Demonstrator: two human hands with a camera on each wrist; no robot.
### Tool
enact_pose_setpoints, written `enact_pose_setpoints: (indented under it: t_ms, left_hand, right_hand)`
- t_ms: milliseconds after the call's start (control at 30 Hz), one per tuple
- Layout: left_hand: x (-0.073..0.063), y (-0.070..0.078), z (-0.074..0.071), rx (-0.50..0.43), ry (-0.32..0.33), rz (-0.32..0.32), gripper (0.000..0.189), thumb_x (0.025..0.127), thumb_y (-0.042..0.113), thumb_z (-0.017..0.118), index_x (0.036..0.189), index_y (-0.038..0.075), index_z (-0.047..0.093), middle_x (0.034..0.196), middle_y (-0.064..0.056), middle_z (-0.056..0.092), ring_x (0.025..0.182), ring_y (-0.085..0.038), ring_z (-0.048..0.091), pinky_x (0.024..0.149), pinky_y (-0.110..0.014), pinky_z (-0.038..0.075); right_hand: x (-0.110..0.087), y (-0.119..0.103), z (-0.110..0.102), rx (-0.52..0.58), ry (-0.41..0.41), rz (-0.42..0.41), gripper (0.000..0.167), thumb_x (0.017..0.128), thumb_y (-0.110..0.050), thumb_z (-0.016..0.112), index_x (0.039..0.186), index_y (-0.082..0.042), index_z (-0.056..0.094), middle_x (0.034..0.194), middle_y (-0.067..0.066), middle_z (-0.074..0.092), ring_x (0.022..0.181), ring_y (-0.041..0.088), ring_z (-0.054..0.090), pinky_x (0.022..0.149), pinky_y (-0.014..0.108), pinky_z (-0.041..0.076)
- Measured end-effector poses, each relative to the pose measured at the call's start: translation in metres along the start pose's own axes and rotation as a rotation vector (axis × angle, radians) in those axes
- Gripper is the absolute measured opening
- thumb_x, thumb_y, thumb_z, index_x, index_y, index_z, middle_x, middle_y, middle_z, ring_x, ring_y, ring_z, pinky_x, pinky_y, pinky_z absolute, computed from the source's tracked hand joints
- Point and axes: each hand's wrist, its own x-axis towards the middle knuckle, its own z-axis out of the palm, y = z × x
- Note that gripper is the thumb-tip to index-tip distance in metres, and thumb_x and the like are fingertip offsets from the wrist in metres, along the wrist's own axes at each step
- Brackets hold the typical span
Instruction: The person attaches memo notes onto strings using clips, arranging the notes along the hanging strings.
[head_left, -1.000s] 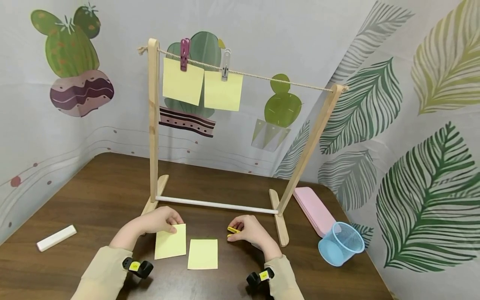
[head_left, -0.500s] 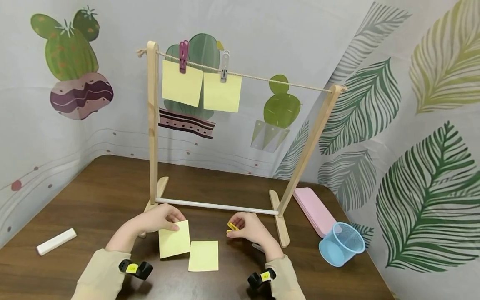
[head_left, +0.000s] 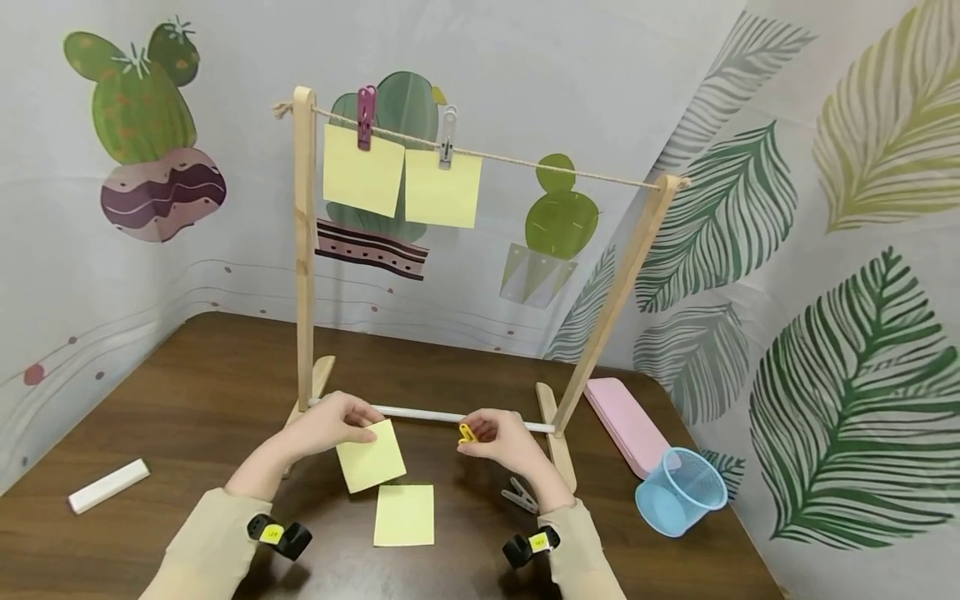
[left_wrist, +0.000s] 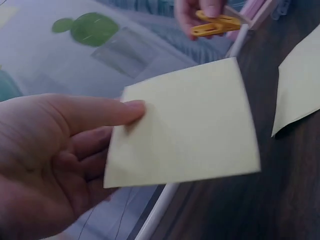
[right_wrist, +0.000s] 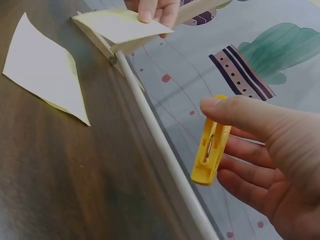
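My left hand (head_left: 339,423) pinches a yellow sticky note (left_wrist: 185,125) by one edge, thumb on its face, and holds it tilted over the table. My right hand (head_left: 501,440) grips a yellow clothespin (right_wrist: 212,145) between thumb and fingers. Another sticky note (head_left: 404,516) lies on the table just in front of the held one. A grey clothespin (head_left: 519,495) rests beside my right wrist. On the rope (head_left: 555,169) of a wooden stand, a purple clothespin (head_left: 365,118) and a clear clothespin (head_left: 447,137) each hold up a yellow note.
The stand's left post (head_left: 303,250), right post (head_left: 618,300) and white bottom bar (head_left: 420,413) rise just beyond my hands. At the right are a pink case (head_left: 628,427) and a blue mesh cup (head_left: 678,493). A white stick-shaped block (head_left: 109,486) lies far left.
My left hand has lifted its sticky note up and to the right, turning it. The right hand has risen slightly with the yellow clothespin, and the grey clothespin by the wrist has come into view.
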Motion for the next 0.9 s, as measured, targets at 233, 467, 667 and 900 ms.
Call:
enact_pose_setpoints:
  t_ms: [233,467,667,900]
  left_hand:
    - [0.020,0.016,0.002,0.032,0.145,0.042,0.021,0.088,0.008,0.070,0.105,-0.003,0.071,0.088,-0.008,0.073,0.077,-0.010,0.064,0.064,-0.024,0.051]
    - [0.033,0.037,-0.002,0.084,0.321,0.107,0.018,0.088,0.007,0.071,0.104,0.000,0.071,0.091,-0.011,0.074,0.081,-0.017,0.069,0.066,-0.025,0.052]
    - [0.044,0.064,-0.009,0.107,0.372,0.166,0.016,0.089,0.010,0.071,0.104,0.003,0.072,0.097,-0.011,0.074,0.089,-0.024,0.070,0.076,-0.035,0.055]
    - [0.056,0.103,-0.017,0.115,0.349,0.240,0.018,0.090,0.012,0.070,0.106,0.005,0.072,0.100,-0.010,0.074,0.090,-0.022,0.071,0.079,-0.039,0.056]
  right_hand:
    - [0.006,-0.008,-0.017,-0.004,0.052,-0.012,0.031,0.080,-0.016,0.081,0.107,-0.005,0.071,0.090,0.006,0.071,0.080,0.011,0.065,0.075,0.027,0.056]
    - [0.014,-0.025,-0.039,-0.046,0.093,-0.037,0.031,0.080,-0.015,0.081,0.109,-0.007,0.070,0.093,0.007,0.072,0.084,0.015,0.068,0.078,0.029,0.056]
    - [0.024,-0.045,-0.066,-0.077,0.138,-0.084,0.031,0.079,-0.014,0.081,0.107,-0.006,0.071,0.091,0.007,0.072,0.081,0.014,0.067,0.077,0.028,0.055]
    - [0.036,-0.071,-0.100,-0.098,0.186,-0.186,0.031,0.081,-0.013,0.080,0.110,-0.005,0.070,0.096,0.009,0.073,0.086,0.021,0.068,0.082,0.037,0.056]
